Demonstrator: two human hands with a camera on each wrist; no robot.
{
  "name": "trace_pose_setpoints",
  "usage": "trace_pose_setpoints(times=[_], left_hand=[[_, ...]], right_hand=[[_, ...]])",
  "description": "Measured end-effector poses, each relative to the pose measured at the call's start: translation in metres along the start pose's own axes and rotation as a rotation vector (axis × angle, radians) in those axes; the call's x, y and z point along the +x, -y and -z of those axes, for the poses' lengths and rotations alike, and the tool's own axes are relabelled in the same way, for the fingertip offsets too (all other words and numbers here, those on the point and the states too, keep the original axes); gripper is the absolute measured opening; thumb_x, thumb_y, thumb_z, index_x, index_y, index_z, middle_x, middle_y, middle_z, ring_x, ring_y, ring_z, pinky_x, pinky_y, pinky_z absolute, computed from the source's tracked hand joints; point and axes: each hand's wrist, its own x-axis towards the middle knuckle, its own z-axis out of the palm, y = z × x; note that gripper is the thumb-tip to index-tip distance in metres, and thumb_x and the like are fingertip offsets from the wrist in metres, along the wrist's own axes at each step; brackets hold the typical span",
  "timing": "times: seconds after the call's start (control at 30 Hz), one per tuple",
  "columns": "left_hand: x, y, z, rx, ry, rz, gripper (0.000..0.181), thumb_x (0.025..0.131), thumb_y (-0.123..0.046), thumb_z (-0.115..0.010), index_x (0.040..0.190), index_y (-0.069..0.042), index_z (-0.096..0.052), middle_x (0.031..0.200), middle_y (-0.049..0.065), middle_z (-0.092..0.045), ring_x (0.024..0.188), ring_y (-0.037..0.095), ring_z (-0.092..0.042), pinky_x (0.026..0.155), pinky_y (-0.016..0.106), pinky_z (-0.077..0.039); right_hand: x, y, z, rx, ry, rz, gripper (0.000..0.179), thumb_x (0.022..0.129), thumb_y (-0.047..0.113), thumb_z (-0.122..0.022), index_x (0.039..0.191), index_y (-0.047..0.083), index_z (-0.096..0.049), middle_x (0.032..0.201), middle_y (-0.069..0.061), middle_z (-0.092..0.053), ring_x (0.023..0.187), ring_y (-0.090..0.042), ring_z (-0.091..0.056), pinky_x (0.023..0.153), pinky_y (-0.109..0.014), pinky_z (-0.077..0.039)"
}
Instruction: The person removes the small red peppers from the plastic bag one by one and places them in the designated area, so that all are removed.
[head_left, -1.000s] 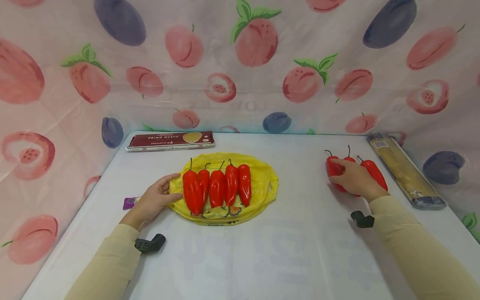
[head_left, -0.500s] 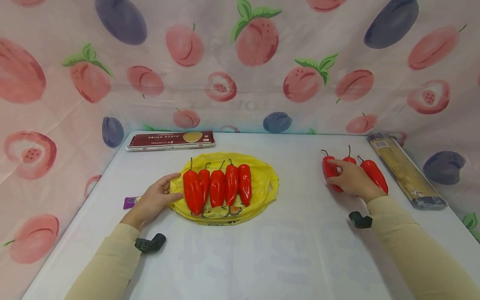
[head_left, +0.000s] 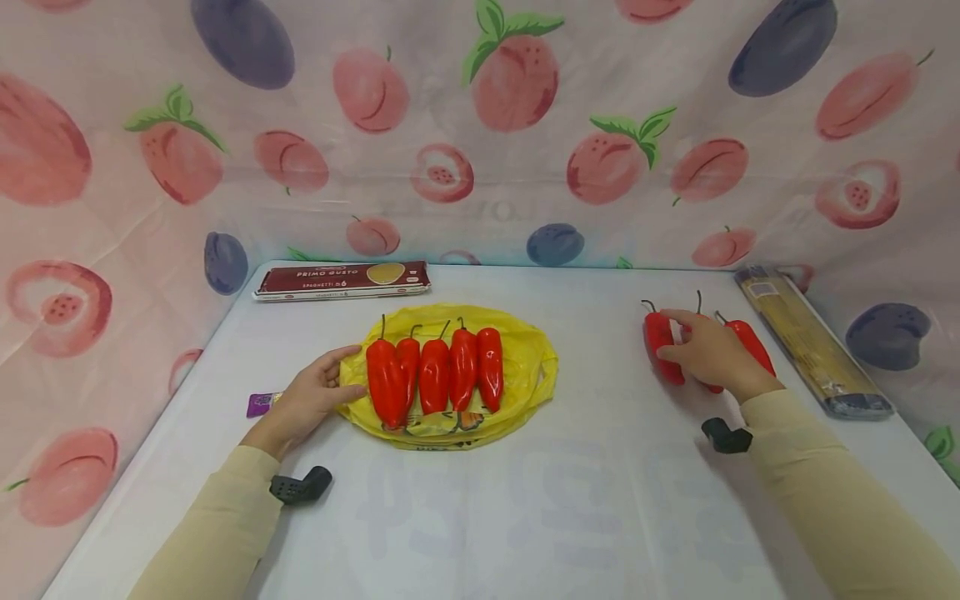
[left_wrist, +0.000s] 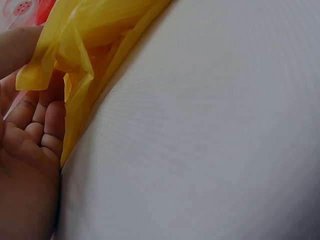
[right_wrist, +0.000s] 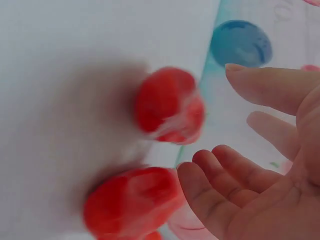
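Several red peppers (head_left: pixel 435 379) lie side by side on a yellow plastic bag (head_left: pixel 528 371) spread on the table. At the bag's left edge, my left hand (head_left: pixel 311 400) holds the plastic between thumb and curled fingers; folds of the bag (left_wrist: pixel 95 40) hide the fingertips in the left wrist view. Over at the right lie three more red peppers. My right hand (head_left: pixel 712 354) hovers over them, fingers spread and holding nothing. The leftmost pepper (head_left: pixel 662 346) is beside its thumb, the middle one is mostly hidden under the hand, and the right one (head_left: pixel 750 346) shows beyond it.
A dark red spaghetti pack (head_left: pixel 341 282) lies at the back left. A clear pack of long pasta (head_left: pixel 813 342) lies along the right edge. A small purple packet (head_left: pixel 260 405) is partly behind the left hand. Fruit-printed cloth (head_left: pixel 480 167) walls the back and sides.
The leftmost of the right-hand peppers has shifted slightly left, and my right hand has let it go and drawn back a little to the right. My left hand stays put.
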Motion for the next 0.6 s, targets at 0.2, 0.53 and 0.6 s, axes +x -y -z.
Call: trace_pose_setpoints(times=[0.2, 0.53, 0.6], left_hand=[[-0.001, 0.0, 0.001, -0.01, -0.001, 0.002, 0.078, 0.093, -0.024, -0.072, 0.159, -0.018, -0.029, 0.158, 0.009, -0.036, 0.139, 0.029, -0.04, 0.103, 0.025, -0.044], [0.001, 0.003, 0.002, -0.058, 0.004, -0.008, 0.078, 0.093, -0.022, -0.072, 0.158, -0.017, -0.029, 0.158, 0.01, -0.036, 0.138, 0.029, -0.041, 0.098, 0.02, -0.046], [0.002, 0.003, 0.001, -0.061, 0.006, -0.012, 0.078, 0.093, -0.022, -0.072, 0.158, -0.017, -0.029, 0.158, 0.01, -0.036, 0.138, 0.029, -0.041, 0.098, 0.021, -0.046]], right_hand=[[-0.003, 0.021, 0.002, -0.021, -0.025, 0.052, 0.076, 0.096, 0.031, -0.066, 0.157, 0.006, -0.029, 0.143, -0.035, -0.039, 0.127, -0.053, -0.039, 0.088, -0.063, -0.052], [-0.01, 0.075, -0.016, 0.002, -0.043, 0.158, 0.073, 0.094, 0.036, -0.069, 0.156, 0.015, -0.037, 0.145, -0.027, -0.047, 0.126, -0.048, -0.049, 0.086, -0.056, -0.055], [-0.01, 0.086, -0.021, 0.02, -0.051, 0.186, 0.072, 0.093, 0.035, -0.07, 0.155, 0.015, -0.038, 0.145, -0.024, -0.049, 0.125, -0.047, -0.052, 0.085, -0.055, -0.056]])
